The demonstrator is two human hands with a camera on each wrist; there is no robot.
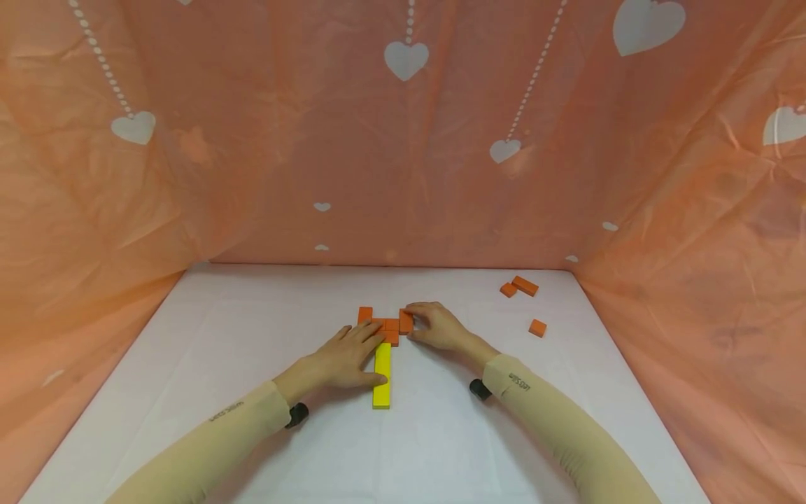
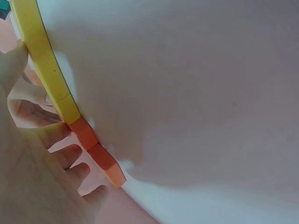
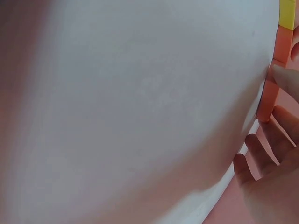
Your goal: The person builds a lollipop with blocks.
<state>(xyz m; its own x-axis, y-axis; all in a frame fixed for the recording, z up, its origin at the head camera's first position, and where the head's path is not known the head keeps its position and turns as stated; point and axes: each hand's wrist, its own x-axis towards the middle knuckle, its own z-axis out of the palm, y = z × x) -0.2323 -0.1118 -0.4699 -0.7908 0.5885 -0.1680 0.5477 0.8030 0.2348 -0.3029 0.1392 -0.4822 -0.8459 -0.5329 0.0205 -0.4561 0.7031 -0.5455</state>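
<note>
nearest the person, two sleeves [image 1: 217, 437] extend over the white tabletop [image 1: 434, 455]. a yellow strip [image 1: 381, 385] lies flat at center, pointing away from the body; the left wrist view shows a seam across it near its far end.

left hand [image 1: 343, 358]: fingers extended and spread, clasping nothing. the thumb touches the strip; fingertips rest on the orange cluster [image 1: 392, 325] just beyond it.

right hand [image 1: 442, 330]: thumb and forefinger pinch an orange block [image 1: 406, 321] at the cluster's right end. whether a fine gap separates this block from its neighbor cannot be told. an orange end block [image 1: 365, 314] stands out at the left side.

step in hand, as judged: alignment of the right end block — the left hand appears to steady the layout. the next move calls for squaring that block against the row, then releasing it without disturbing adjacent pieces.

farther off, to the right, a loose block [image 1: 537, 328] lies alone; beyond it, a small block [image 1: 508, 290] lies beside a longer block [image 1: 525, 285]. a pink curtain [image 1: 352, 154] backs the area.
</note>
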